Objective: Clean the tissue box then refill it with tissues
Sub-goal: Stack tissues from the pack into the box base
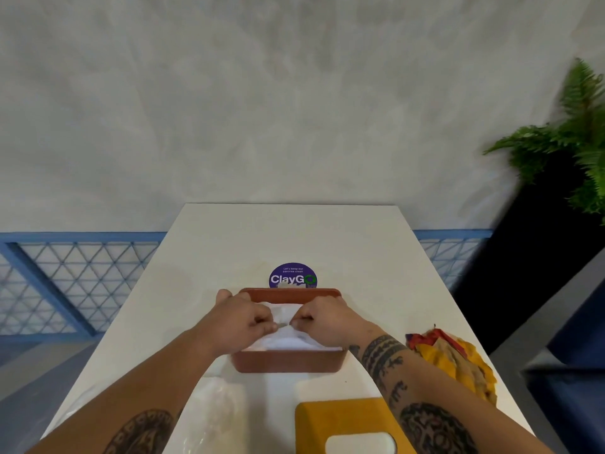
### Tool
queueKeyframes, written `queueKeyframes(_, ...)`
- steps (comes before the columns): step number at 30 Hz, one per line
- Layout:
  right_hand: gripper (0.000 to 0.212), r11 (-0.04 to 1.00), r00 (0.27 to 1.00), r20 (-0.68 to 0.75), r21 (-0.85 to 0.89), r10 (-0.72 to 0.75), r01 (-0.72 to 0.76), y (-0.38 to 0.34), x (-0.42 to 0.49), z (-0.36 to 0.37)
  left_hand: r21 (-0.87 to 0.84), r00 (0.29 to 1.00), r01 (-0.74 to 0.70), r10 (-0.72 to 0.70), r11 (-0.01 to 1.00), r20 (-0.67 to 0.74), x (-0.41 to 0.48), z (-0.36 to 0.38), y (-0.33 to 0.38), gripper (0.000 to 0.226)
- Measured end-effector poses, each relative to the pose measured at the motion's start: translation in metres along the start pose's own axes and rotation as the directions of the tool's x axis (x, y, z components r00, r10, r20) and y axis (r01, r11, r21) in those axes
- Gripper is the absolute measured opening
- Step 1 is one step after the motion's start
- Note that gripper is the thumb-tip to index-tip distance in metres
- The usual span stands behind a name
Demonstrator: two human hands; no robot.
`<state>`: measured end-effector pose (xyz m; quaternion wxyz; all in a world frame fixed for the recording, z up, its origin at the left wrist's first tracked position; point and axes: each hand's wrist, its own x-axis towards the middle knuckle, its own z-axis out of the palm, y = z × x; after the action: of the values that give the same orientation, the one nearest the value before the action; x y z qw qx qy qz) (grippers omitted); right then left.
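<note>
Tissues (296,341) white, seemingly crumpled, in box (284,361)

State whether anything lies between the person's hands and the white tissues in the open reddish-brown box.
Nothing visible does: the left hand and right hand already pinch the white tissues inside the open reddish-brown box.

Two hands (244,317) (322,317), one box (288,360), one lid (347,421), one cloth (458,358).

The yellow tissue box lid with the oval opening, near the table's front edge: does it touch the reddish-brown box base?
Apart. The head view shows bare white table between the yellow lid and the reddish-brown base.
</note>
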<state>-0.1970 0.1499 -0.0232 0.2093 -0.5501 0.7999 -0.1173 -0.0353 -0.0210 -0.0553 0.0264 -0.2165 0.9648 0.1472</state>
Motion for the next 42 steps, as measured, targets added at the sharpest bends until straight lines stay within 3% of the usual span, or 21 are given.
queueKeyframes(4,0.026,0.999,1.000,-0.005,-0.035,-0.005,0.004,-0.001,-0.001,-0.003,0.022,0.997,-0.052,0.053,0.998,-0.050,-0.002,-0.005,0.007,0.065)
queueKeyframes(7,0.027,1.000,0.999,-0.030,-0.021,0.020,-0.020,-0.001,-0.001,-0.002,-0.014,0.998,-0.023,0.022,1.000,-0.054,-0.005,-0.005,0.014,0.036)
queueKeyframes(10,0.026,0.999,0.998,-0.054,-0.022,0.026,-0.027,-0.002,-0.001,0.000,0.068,0.996,-0.051,0.056,0.996,-0.068,-0.006,-0.007,0.022,0.025)
queueKeyframes(16,0.022,0.996,0.984,-0.170,-0.059,0.055,-0.066,0.005,0.003,0.008,0.075,0.996,0.046,-0.040,0.996,-0.079,0.004,-0.002,0.021,0.025)
queueKeyframes(24,0.023,0.955,0.951,-0.308,-0.282,0.002,-0.093,0.007,0.008,0.018,0.211,0.975,0.209,-0.185,0.955,-0.124,0.017,-0.001,0.028,0.022)
queueKeyframes(28,0.019,0.916,0.949,-0.314,-0.378,0.011,-0.136,0.013,0.008,0.018,0.198,0.962,0.260,-0.235,0.945,-0.141,0.017,0.007,0.025,0.025)
queueKeyframes(33,0.012,0.904,0.942,-0.336,-0.395,0.022,-0.163,0.020,0.004,0.014,0.169,0.960,0.249,-0.220,0.954,-0.172,0.013,0.003,0.033,0.016)
queueKeyframes(36,0.024,0.922,0.936,-0.351,-0.351,0.034,-0.165,0.016,0.006,0.014,0.200,0.966,0.193,-0.151,0.961,-0.208,0.011,-0.002,0.037,0.009)
queueKeyframes(39,0.038,0.948,0.967,-0.240,-0.275,0.090,-0.157,0.016,0.006,0.011,0.181,0.961,0.219,-0.180,0.959,-0.209,0.009,-0.005,0.036,0.013)
queueKeyframes(42,0.023,0.972,0.968,-0.237,-0.197,0.078,-0.126,0.020,0.007,0.005,0.172,0.957,0.230,-0.191,0.958,-0.218,0.007,-0.003,0.035,0.018)
